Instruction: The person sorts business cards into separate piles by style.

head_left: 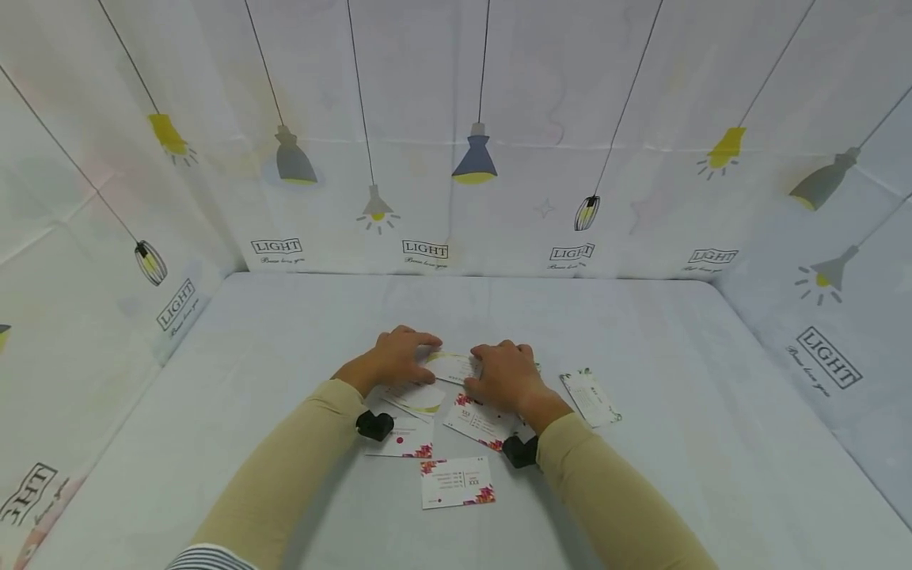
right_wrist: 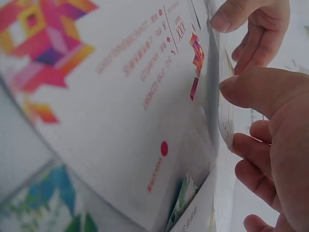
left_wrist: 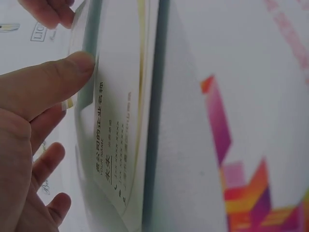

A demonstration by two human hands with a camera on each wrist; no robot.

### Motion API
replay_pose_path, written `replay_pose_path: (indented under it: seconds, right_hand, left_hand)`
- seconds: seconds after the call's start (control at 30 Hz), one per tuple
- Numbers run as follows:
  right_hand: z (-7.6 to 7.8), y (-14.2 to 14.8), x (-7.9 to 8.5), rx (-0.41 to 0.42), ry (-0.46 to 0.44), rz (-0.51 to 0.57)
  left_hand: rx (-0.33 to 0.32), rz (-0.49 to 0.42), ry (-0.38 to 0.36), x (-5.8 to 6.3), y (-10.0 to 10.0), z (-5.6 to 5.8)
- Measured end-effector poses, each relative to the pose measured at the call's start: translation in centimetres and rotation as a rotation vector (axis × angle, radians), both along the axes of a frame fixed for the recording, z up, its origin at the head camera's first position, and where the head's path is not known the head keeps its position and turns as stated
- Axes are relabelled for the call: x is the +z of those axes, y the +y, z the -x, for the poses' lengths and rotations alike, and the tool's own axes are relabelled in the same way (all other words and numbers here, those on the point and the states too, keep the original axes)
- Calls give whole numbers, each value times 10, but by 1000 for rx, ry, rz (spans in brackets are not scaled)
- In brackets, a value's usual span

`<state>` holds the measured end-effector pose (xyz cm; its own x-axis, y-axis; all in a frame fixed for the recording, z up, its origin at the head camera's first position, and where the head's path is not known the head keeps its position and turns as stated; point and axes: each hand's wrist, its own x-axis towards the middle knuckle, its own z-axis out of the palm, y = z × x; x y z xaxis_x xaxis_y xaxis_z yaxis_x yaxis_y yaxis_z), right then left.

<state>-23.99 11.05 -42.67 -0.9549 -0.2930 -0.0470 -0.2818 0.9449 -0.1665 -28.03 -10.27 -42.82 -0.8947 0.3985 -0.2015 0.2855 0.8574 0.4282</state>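
Note:
A white business card with a yellow curve point(head_left: 452, 366) lies between my two hands at the far side of a loose group of cards. My left hand point(head_left: 396, 358) grips its left end, thumb on the near edge and fingers beyond. The right hand point(head_left: 507, 375) holds the opposite end, thumb and forefinger at the edge in the right wrist view. Below my left hand sits another yellow-curved card point(head_left: 419, 398), its printed text facing the left wrist camera. A card with pink and orange blocks point(head_left: 479, 421) lies just under the right hand.
Nearer me are two more pink-patterned cards point(head_left: 409, 438), one of them a front card point(head_left: 458, 482) lying apart. To the right rests a green leaf-bordered card point(head_left: 590, 398). All lie on a white-covered table point(head_left: 321, 309), with lamp-printed cloth point(head_left: 527, 214) rising behind it.

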Motion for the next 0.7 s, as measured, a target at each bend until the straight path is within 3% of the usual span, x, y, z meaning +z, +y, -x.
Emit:
replay_pose_path:
  seconds: [0.23,0.4,0.7]
  right_hand:
    - [4,2,-1,2,23,107]
    - [8,3,-1,-7,-24,184]
    - [25,-12,-2,-31,-60,317]
  left_hand:
    - [51,-44,-8,2,-7,-1]
    - [81,-76,5,2,-18,1]
    - [87,-142,50,7,-39,14]
